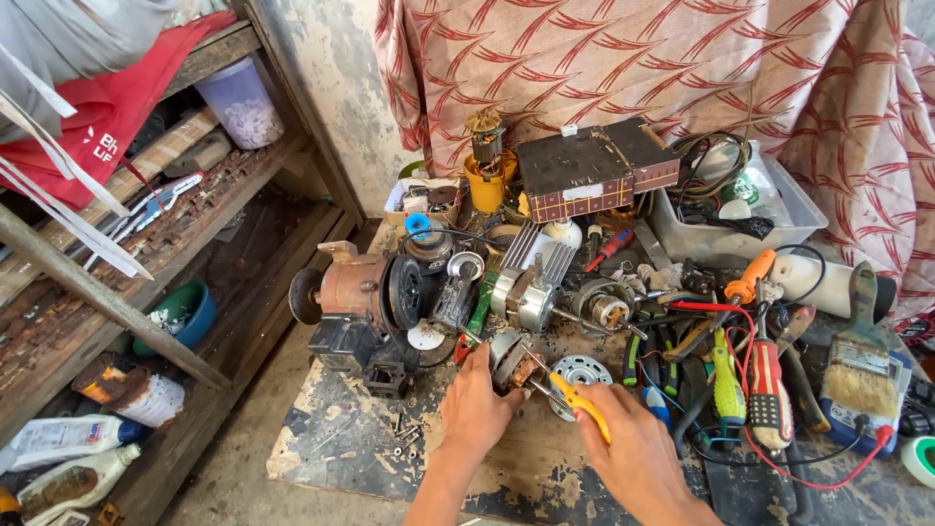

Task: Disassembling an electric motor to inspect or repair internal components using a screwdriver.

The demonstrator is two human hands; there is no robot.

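Note:
My left hand (474, 407) grips a small motor stator (513, 366) with copper windings on the worn board (360, 429). My right hand (628, 443) holds a yellow-handled tool (577, 401), its metal tip pointed into the stator. A round slotted metal end cover (580, 373) lies just right of the stator. A silver motor (531, 292) with fins sits behind it.
A rusty bench grinder (355, 302) stands at the left. Screwdrivers (726, 380), pliers (651, 356), red test leads and a paintbrush (862, 360) crowd the right. A dark box (589, 170), a yellow cup and a grey tray (730, 234) sit at the back. Shelves with bottles run along the left.

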